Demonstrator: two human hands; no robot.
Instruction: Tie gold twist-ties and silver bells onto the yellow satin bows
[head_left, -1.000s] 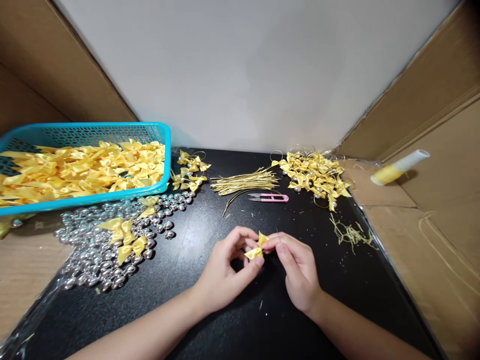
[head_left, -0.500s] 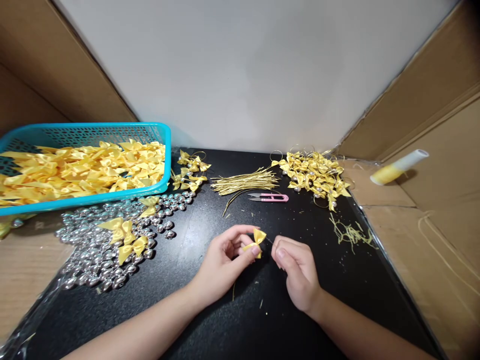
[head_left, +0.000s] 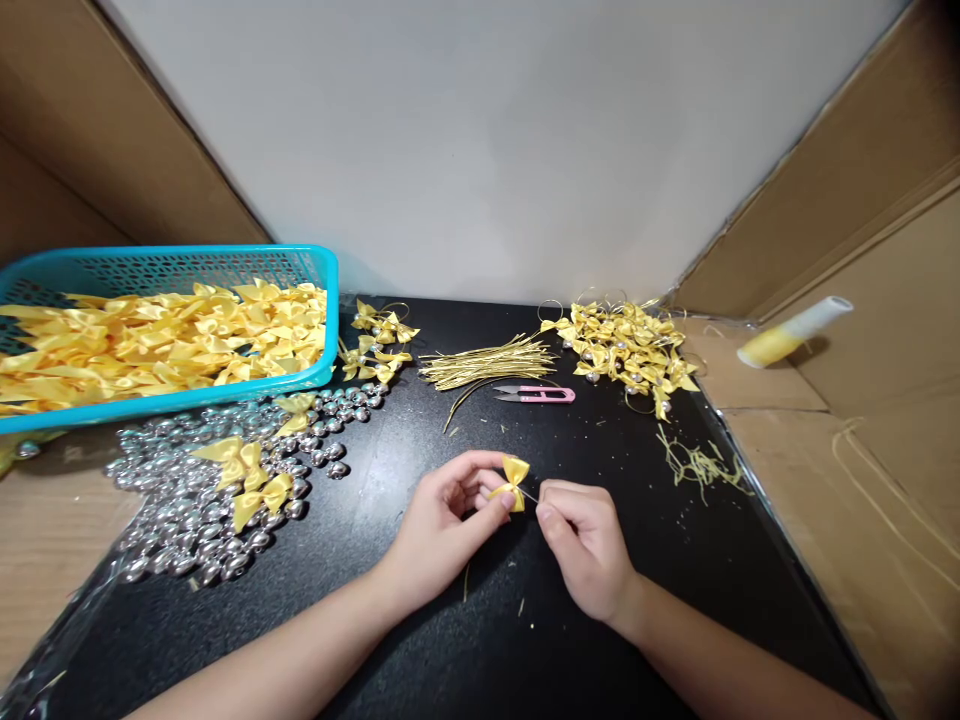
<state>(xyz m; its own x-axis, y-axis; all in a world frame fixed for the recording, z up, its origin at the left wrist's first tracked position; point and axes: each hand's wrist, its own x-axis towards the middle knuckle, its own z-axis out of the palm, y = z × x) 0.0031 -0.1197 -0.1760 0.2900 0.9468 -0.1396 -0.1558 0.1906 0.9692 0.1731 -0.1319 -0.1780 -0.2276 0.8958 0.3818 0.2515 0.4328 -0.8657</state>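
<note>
My left hand [head_left: 442, 525] pinches a small yellow satin bow [head_left: 513, 480] between thumb and fingers, just above the black mat [head_left: 660, 560]. My right hand [head_left: 581, 540] sits right beside it, fingers pinched on a thin gold thread [head_left: 529, 493] that runs out of the bow's middle. A loose end of thread [head_left: 466, 580] shows below my left hand.
A turquoise basket [head_left: 180, 400] full of yellow bows stands at the left. Silver beads [head_left: 217, 500] with a few bows on them lie before it. Gold thread bundle [head_left: 487, 362], pink snips [head_left: 536, 394], a heap of finished bows [head_left: 626, 348], thread scraps [head_left: 701, 465] and a yellow-white tube [head_left: 795, 332] lie beyond. Cardboard walls flank both sides.
My right hand let go of the bow, drew slightly away to the right, then came back close and pinched the thread. The bow shifted a little in my left hand.
</note>
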